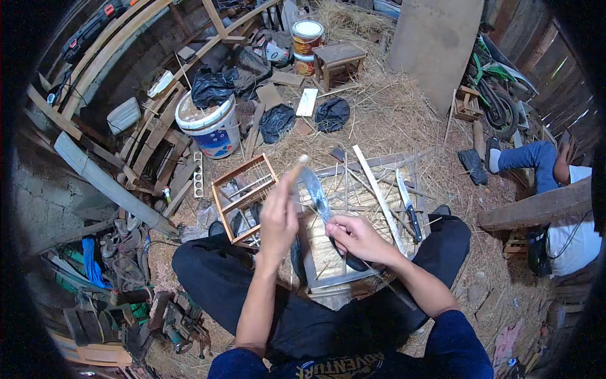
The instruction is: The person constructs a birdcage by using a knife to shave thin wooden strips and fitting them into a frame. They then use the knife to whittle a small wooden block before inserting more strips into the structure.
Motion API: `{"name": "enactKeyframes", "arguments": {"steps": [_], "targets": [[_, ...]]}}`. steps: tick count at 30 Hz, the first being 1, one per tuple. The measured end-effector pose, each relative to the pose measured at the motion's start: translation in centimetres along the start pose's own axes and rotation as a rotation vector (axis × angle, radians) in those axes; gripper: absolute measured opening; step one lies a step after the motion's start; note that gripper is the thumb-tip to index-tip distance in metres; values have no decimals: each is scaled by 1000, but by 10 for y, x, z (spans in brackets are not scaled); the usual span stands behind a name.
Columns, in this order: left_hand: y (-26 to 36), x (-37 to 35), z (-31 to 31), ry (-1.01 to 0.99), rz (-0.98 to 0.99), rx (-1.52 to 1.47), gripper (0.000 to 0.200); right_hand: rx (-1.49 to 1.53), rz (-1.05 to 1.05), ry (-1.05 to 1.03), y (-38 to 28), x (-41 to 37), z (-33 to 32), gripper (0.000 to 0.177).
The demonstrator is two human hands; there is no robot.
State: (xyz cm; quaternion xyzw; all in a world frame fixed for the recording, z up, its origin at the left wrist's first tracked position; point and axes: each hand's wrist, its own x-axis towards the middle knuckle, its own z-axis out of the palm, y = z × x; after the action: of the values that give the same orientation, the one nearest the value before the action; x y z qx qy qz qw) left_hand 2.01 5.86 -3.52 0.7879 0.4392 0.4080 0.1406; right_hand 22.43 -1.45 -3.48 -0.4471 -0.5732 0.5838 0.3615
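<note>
My left hand [278, 220] is raised with its fingers closed around a short wooden stick [297, 169], whose pale cut end points away from me. My right hand [358, 239] grips a curved knife [317, 194] by its handle. The blade tip reaches up beside the stick, overlapping its end in this view. Below both hands, a framed wooden board [325, 260] lies between my crossed legs, scattered with thin sticks and shavings. On its right part rest a long pale slat [377, 192] and a second knife [409, 205] with a black handle.
A small slatted wooden frame [222, 207] stands by my left knee. Farther off are a white bucket [213, 136], stacked paint cans [308, 39] and a small stool [339, 55]. Another person [543, 165] sits at the right, behind a wooden beam [536, 205]. Straw covers the floor.
</note>
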Motion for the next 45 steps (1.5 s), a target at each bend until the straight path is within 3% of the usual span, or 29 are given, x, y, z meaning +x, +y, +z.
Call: {"name": "enactKeyframes", "arguments": {"steps": [1, 2, 4, 7, 9, 10, 14, 17, 21, 25, 27, 33, 38, 45], "targets": [[-1, 3, -6, 69, -46, 22, 49, -23, 12, -37, -3, -4, -2, 25], [1, 2, -14, 35, -235, -81, 46, -2, 38, -16, -6, -6, -4, 24], [7, 0, -16, 25, -196, -110, 46, 38, 91, 30, -11, -8, -9, 24], [20, -7, -1, -35, -233, -208, 45, 43, -81, 276, 2, -2, -17, 25], [36, -9, 8, -123, -438, -441, 44, 110, -101, 387, 6, 1, -27, 25], [29, -13, 19, -102, -319, -361, 44, 48, -146, 414, 6, 1, -34, 25], [33, -17, 26, -153, -446, -539, 44, -108, -323, 531, -3, 6, -45, 25], [26, -21, 30, -190, -451, -578, 49, -22, -226, 489, -14, 5, -44, 25], [25, -23, 25, -214, -509, -640, 52, -137, -263, 578, -15, 3, -37, 25], [30, -20, 17, -225, -585, -760, 50, 218, -116, 422, -23, 5, -43, 24], [37, -14, 11, -248, -617, -825, 49, 220, -181, 398, -18, 8, -51, 24], [45, 13, -15, -423, -637, -949, 51, 293, -185, 400, -14, 9, -61, 24], [39, 18, -13, -575, -455, -886, 68, 330, -221, 422, -14, 10, -57, 26], [25, 20, -25, -555, -440, -986, 63, 278, -239, 540, -20, 2, -36, 23]]}}
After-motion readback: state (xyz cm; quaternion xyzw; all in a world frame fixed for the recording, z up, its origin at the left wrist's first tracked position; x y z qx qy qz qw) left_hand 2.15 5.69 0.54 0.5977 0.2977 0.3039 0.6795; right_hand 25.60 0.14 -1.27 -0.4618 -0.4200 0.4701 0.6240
